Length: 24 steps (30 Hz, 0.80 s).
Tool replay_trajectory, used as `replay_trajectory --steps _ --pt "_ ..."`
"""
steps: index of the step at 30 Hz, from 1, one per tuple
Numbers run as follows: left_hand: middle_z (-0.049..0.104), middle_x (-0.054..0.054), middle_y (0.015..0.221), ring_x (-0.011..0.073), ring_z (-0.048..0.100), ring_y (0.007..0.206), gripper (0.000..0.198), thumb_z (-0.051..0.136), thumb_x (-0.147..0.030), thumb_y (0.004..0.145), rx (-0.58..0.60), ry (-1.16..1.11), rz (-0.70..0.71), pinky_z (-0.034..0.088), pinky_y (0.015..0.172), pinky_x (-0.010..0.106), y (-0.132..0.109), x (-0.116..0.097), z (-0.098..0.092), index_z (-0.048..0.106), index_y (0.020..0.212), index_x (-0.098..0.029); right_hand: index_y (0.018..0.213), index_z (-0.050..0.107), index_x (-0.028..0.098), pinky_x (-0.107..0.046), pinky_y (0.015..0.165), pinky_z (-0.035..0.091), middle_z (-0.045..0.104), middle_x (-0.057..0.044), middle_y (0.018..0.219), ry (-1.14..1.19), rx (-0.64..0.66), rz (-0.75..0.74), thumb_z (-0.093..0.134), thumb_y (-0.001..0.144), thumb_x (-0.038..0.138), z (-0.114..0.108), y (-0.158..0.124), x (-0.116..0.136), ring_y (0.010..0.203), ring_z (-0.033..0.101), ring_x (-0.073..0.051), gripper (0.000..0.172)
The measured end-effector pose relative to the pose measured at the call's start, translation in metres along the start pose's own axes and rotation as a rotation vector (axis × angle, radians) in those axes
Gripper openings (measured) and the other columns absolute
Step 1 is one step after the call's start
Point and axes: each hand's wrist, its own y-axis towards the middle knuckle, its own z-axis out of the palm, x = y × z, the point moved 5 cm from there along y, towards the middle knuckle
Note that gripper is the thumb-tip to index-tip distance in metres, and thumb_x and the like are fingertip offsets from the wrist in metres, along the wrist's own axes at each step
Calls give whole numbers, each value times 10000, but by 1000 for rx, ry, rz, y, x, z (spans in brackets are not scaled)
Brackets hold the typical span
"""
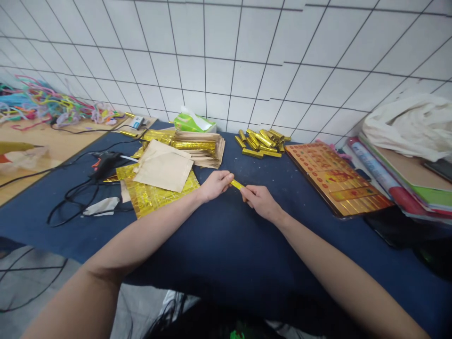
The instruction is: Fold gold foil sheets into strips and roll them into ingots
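Between my two hands, a small gold foil paper roll [237,184] is held just over the dark blue cloth [226,235]. My left hand [216,185] is closed around its left end, and my right hand [259,200] pinches the right end. The fingers hide both ends of the roll. Beyond my hands lies a pile of similar gold rolls [263,141]. Left of my left hand, a tan paper sheet [164,165] rests on crinkled gold foil sheets [151,200]. Behind these stands a stack of tan papers [219,150] with a gold strip across it.
A black glue gun [106,162] with a looped cable [67,221] lies at left. A green tissue pack [194,122] sits by the tiled wall. Coloured pipe cleaners [45,106] cover the far-left corner. At right are an orange printed box [339,179] and a white cloth bag [409,125].
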Motion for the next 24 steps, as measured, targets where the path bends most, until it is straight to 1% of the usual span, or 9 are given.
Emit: replay_trajectory --steps 5,8,10,13,18,21,24 --pt "340 -80 383 43 259 332 478 382 -613 797 -30 -73 -15 186 357 187 2 0 -2 394 594 -181 561 449 191 -235 488 275 378 50 468 -75 -83 -44 371 862 407 1 -2 -1 448 351 -90 378" --pt "326 -78 355 42 249 305 502 369 -626 802 -48 -167 -50 174 339 190 3 2 -2 399 572 -180 573 442 196 -237 499 283 402 41 482 -154 -166 -58 360 864 403 -1 -4 1 460 372 -98 367" --pt "319 -75 340 37 247 296 517 386 -622 800 -56 -203 -58 164 335 191 3 3 -1 384 533 -179 590 457 198 -241 514 289 431 31 497 -254 -224 -82 353 866 393 -2 -5 2 473 398 -107 354" --pt "312 -72 330 32 252 289 529 407 -611 799 -63 -200 -51 157 335 193 3 3 -1 357 498 -179 623 498 199 -246 529 285 498 9 533 -449 -291 -107 345 875 382 -3 -6 3 507 451 -124 347" --pt "334 -70 338 45 282 280 488 386 -582 815 -79 -181 -76 183 326 192 2 4 -1 398 539 -179 705 565 189 -248 539 280 629 -48 706 -710 -327 -167 334 905 342 -2 -6 4 628 547 -150 342" --pt "357 -67 353 50 294 281 414 366 -495 842 -96 -150 -79 205 326 189 1 6 -4 422 589 -173 765 595 182 -247 564 301 655 -66 785 -738 -314 -215 350 906 334 1 -8 7 695 577 -158 322" --pt "398 -65 397 48 323 308 300 381 -378 838 -89 -103 -58 248 349 177 -2 4 -5 417 624 -170 861 612 187 -250 593 325 665 -51 810 -615 -285 -190 402 880 390 0 -8 8 706 584 -164 292"
